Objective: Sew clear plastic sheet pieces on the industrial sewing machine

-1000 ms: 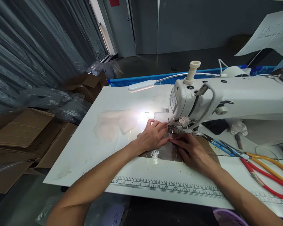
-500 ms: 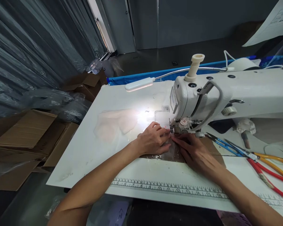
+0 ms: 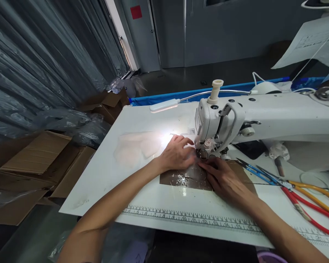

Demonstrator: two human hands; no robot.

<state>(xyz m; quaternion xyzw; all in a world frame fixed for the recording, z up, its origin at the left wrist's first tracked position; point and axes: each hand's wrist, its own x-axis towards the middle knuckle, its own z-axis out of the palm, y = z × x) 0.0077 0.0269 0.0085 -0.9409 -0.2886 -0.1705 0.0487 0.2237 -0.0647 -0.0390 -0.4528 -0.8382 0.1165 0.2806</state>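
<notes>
A brown glossy sheet (image 3: 186, 179) that looks like plastic-covered material lies on the white table under the sewing machine head (image 3: 207, 122). My left hand (image 3: 178, 153) rests on the sheet's far part with fingers bent and a little apart, just left of the presser foot (image 3: 202, 153). From the right, my right hand (image 3: 223, 177) reaches in, thumb and forefinger closed at the sheet close to the foot. The needle point and the exact grip of the fingertips are hard to make out.
Blue-handled snips (image 3: 260, 171) and orange- and red-handled scissors (image 3: 296, 188) lie right of my right hand. A printed ruler (image 3: 192, 218) runs along the front edge. A small lamp (image 3: 164, 105) lights the table. Open cardboard boxes (image 3: 35, 153) stand at the left.
My left hand has shifted slightly up and left, and its fingers are more bent. More of the brown sheet shows below it. The head view has tilted up.
</notes>
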